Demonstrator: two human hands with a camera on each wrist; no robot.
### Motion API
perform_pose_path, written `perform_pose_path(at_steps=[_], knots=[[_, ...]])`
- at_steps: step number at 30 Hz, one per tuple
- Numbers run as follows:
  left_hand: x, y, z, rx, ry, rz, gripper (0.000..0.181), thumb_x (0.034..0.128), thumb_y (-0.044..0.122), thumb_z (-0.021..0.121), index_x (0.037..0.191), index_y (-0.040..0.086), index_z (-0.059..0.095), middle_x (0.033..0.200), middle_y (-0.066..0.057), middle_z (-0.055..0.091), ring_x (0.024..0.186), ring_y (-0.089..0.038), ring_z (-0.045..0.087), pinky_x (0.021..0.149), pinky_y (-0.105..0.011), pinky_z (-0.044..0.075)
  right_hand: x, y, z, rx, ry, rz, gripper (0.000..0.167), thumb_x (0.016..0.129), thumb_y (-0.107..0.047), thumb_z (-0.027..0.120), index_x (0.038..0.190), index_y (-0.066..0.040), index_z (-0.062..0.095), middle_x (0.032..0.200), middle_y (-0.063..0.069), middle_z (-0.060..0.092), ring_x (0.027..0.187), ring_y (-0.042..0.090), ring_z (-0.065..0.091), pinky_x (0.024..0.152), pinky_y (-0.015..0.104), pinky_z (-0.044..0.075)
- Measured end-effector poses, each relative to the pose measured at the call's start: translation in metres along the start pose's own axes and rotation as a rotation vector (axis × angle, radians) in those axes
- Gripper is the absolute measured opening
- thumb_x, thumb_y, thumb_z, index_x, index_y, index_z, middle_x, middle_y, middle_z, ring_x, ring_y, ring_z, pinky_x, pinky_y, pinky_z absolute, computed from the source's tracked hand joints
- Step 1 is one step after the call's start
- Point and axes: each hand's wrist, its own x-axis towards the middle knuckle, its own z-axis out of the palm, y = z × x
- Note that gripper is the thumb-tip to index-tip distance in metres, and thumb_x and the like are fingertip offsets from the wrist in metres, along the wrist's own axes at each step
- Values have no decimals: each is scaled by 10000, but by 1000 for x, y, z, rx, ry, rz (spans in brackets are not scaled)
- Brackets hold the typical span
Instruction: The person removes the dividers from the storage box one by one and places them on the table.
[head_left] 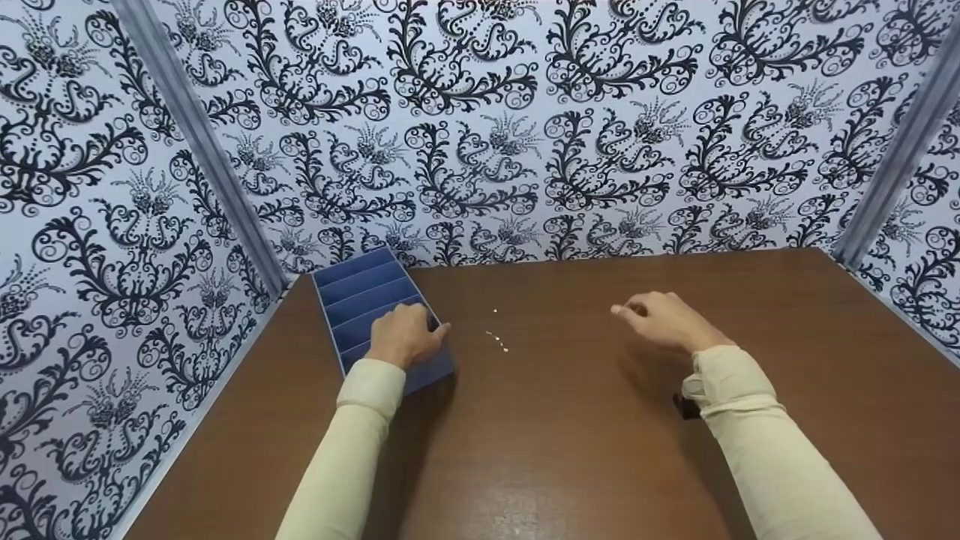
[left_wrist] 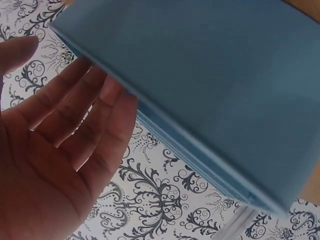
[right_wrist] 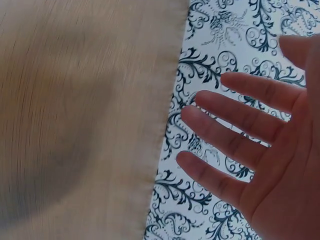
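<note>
A blue box with several slot-like compartments (head_left: 365,283) stands at the back left of the table, turned at an angle. My left hand (head_left: 406,334) is over its near end. In the left wrist view the fingers (left_wrist: 112,135) reach to the rim of the box (left_wrist: 200,75), their tips partly hidden behind its wall, with the thumb held apart. Whether they touch the inside I cannot tell. My right hand (head_left: 664,321) hovers above the table's right half, holding nothing; its fingers (right_wrist: 240,112) are spread and loosely extended in the right wrist view.
Several tiny white bits (head_left: 498,342) lie on the brown wooden table (head_left: 540,420) between the hands. Patterned black-and-white walls (head_left: 480,135) enclose the back and sides. A small dark object (head_left: 686,407) shows beneath the right cuff.
</note>
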Motion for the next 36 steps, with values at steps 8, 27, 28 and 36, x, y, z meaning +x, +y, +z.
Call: perform_pose_path(at_steps=[8,27,28,36], knots=[[-8,1,6,17,37,43,392,915,422,654,786,52,672,871,-194,698,830,-395,682,757,-547,519,-1,-1,7,35,22,-64,335,994,-264,570,1141,13,688,1106,201,703,1029,378,662,918,527,488],[-18,10,29,39,307,126,240,819,288,801,738,81,710,703,-129,686,637,-335,668,579,-488,524,-13,0,16,133,45,-110,325,1003,-273,577,1151,-8,694,1113,160,699,1053,349,643,935,530,473],[-18,10,31,26,312,131,225,816,281,806,744,89,711,704,-117,689,639,-325,669,579,-483,524,-14,2,18,138,43,-107,315,1002,-266,580,1146,-11,697,1110,152,698,1054,341,641,935,527,473],[-20,6,44,-45,380,127,190,808,281,820,752,125,727,720,-71,687,654,-278,656,592,-447,516,-13,5,26,170,20,-107,303,999,-269,584,1135,-28,707,1118,141,694,1073,339,630,948,545,460]])
